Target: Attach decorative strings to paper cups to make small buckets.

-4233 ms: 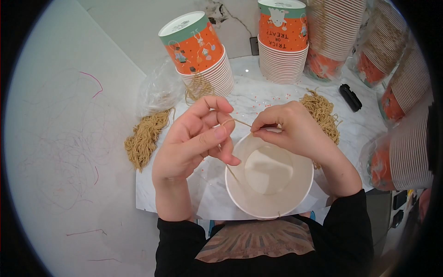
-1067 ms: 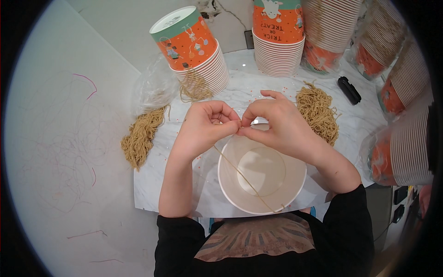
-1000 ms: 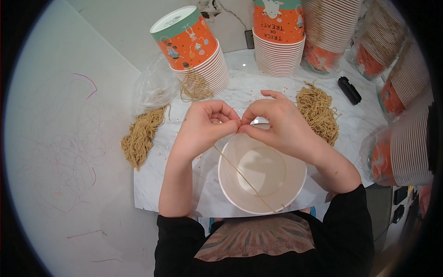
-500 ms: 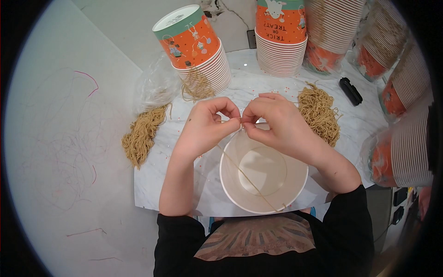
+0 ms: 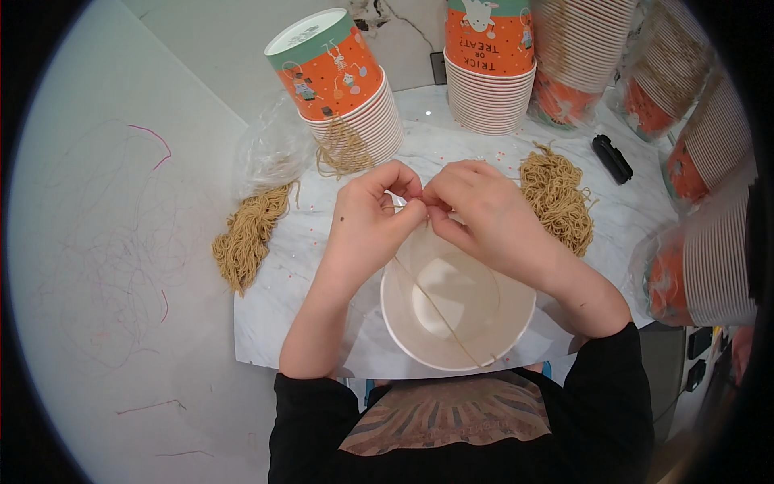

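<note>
A wide fisheye camera on the wearer's head looked down and forward, close above the left hand [image 5: 367, 226] and right hand [image 5: 493, 218]. It took in the tabletop [image 5: 262, 331] from near edge to far.

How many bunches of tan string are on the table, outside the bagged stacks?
3: a first bunch left of the left hand, a smaller bunch against the leftmost cup stack, and a third bunch right of the right hand. More may be hidden.
</note>
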`<state>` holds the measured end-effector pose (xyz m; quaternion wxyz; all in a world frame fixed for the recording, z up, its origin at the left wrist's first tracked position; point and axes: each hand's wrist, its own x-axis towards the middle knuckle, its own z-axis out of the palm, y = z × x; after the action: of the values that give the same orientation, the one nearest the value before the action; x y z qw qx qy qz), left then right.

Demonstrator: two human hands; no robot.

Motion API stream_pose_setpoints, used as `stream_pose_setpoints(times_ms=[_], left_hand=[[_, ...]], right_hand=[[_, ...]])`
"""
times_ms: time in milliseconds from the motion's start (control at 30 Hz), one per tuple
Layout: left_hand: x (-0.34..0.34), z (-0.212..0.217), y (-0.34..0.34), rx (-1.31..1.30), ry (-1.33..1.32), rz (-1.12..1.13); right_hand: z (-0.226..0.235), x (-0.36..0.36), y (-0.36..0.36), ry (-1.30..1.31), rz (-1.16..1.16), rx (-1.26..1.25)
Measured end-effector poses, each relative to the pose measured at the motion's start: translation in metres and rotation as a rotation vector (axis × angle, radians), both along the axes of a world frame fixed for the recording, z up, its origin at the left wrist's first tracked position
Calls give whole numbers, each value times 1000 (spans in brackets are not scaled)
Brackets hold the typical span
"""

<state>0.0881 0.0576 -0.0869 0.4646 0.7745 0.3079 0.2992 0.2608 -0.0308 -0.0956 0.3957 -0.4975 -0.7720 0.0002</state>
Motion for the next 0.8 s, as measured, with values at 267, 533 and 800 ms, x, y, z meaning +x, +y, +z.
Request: stream_pose_setpoints(times_ms=[267,533,800], left_hand=[[8,1,-13,230,-25,116],[0,0,3,101,88,41],[3,-7,5,24,-28,23]], right_hand=[[0,2,3,24,-37,10],[-6,0,4,30,-33,-27],[1,2,2,176,3,-160]])
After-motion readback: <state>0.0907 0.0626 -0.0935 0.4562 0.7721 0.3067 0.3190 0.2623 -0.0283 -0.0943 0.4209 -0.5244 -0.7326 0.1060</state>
